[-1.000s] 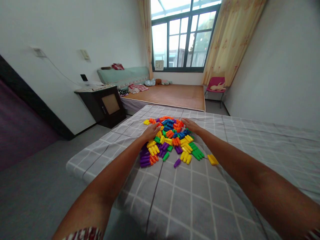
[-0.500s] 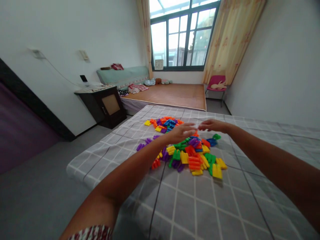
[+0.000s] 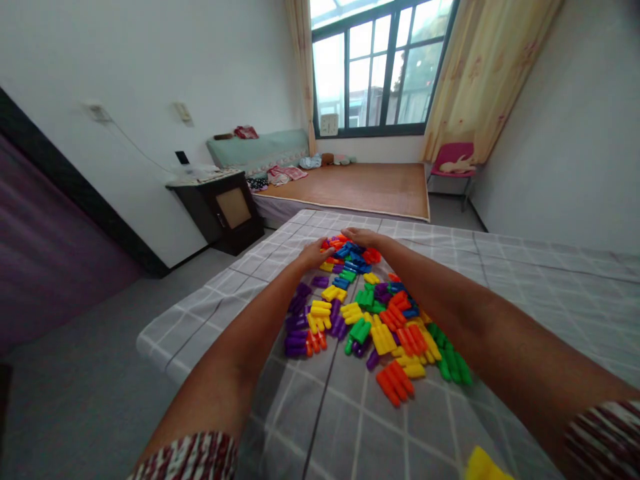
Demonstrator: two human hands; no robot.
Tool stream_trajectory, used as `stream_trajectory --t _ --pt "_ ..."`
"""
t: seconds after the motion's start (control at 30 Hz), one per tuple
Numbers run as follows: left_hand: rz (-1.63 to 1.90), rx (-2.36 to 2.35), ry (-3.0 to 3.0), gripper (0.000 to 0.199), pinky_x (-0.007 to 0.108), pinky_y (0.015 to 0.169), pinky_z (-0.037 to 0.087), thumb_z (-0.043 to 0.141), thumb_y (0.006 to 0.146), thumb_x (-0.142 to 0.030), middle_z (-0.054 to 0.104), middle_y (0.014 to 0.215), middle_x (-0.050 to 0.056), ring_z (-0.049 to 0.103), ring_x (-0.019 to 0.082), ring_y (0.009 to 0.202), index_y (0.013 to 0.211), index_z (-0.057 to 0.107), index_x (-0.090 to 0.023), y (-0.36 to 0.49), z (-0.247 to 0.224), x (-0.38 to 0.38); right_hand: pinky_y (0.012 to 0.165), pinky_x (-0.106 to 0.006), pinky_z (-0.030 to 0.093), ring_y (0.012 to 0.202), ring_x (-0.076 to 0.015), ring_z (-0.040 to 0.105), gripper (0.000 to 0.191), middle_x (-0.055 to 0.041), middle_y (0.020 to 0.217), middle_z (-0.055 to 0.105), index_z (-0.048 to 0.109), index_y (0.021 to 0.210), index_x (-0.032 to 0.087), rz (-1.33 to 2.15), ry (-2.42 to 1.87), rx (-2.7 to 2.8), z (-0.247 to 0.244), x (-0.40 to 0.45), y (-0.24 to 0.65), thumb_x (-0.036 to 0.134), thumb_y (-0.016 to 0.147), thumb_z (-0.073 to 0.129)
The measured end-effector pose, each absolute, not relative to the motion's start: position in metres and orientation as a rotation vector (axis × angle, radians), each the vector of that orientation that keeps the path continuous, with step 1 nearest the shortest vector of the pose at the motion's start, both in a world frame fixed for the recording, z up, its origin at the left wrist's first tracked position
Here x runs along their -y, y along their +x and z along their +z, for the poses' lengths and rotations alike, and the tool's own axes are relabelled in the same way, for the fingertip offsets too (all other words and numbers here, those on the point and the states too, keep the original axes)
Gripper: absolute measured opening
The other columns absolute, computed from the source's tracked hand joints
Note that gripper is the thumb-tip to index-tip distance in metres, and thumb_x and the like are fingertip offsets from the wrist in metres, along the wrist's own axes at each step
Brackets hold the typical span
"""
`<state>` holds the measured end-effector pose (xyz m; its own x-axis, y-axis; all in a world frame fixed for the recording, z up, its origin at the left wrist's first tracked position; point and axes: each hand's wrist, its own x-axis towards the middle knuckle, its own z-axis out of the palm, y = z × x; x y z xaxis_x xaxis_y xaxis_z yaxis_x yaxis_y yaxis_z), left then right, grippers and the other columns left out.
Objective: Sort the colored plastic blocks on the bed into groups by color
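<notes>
Colourful plastic building blocks with finger-like prongs lie heaped on the grey checked sheet (image 3: 200, 313). At the heap's far end, my left hand (image 3: 315, 255) curves round the left side, fingers apart against the orange and yellow blocks. My right hand (image 3: 364, 237) reaches across the far edge beside the blue blocks (image 3: 353, 253), its fingers stretched leftward. Neither hand grips a block that I can see. Nearer lie purple blocks (image 3: 297, 337), a yellow block (image 3: 383, 339) and an orange block (image 3: 395, 383). Green blocks (image 3: 454, 359) sit beside my right forearm.
A single yellow block (image 3: 485, 465) lies at the bottom edge of view. Beyond the sheet's far edge stands a bed with a brown mat (image 3: 370, 187). A dark cabinet (image 3: 230, 213) is at left, a pink chair (image 3: 453, 160) at far right.
Both hands have moved left and farther away, from above the middle of the blocks to the far end. Near blocks have shifted and spread toward me. The view has turned slightly left.
</notes>
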<state>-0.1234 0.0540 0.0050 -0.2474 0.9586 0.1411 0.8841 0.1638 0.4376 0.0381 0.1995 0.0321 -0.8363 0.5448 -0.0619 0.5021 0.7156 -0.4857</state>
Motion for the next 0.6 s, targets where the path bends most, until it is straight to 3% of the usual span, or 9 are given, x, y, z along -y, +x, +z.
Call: stream_trajectory --t 0.17,0.27,0.43,0.6 --pt "0.916 -1.670 1.974 0.054 0.041 0.101 0.046 0.059 0.085 -0.038 0.063 0.128 0.012 0.058 0.027 0.117 0.133 0.051 -0.015 -0.064 0.005 -0.057 0.089 -0.032 0.049 0.106 -0.0267 0.062 0.075 -0.0103 0.122 0.067 0.068 0.117 0.018 0.993 -0.842 2.866 0.044 -0.197 0.064 0.079 0.079 0.044" --pt "0.808 -1.563 2.065 0.055 0.041 0.105 0.043 0.061 0.083 -0.036 0.059 0.134 0.012 0.055 0.027 0.122 0.133 0.051 -0.015 -0.014 0.013 -0.049 0.080 -0.030 0.050 0.095 -0.0242 0.063 0.068 -0.0096 0.108 0.071 0.072 0.102 0.017 1.138 -0.745 2.996 0.053 -0.196 0.104 0.076 0.077 0.051" --pt "0.602 -1.383 2.174 0.053 0.040 0.101 0.046 0.058 0.087 -0.037 0.057 0.136 0.013 0.056 0.026 0.121 0.135 0.050 -0.016 0.064 0.044 -0.024 0.069 -0.029 0.045 0.077 -0.0190 0.058 0.066 -0.0067 0.085 0.069 0.072 0.094 0.013 1.113 -0.723 3.195 0.063 -0.189 0.186 0.073 0.078 0.050" --pt "0.647 -1.251 2.288 0.052 0.040 0.111 0.037 0.057 0.089 -0.042 0.050 0.145 0.010 0.045 0.025 0.134 0.138 0.050 -0.025 0.049 0.088 0.030 0.077 -0.032 0.047 0.080 -0.0220 0.061 0.062 -0.0042 0.081 0.070 0.076 0.095 0.015 1.130 -0.694 3.278 0.079 -0.187 0.245 0.070 0.075 0.056"
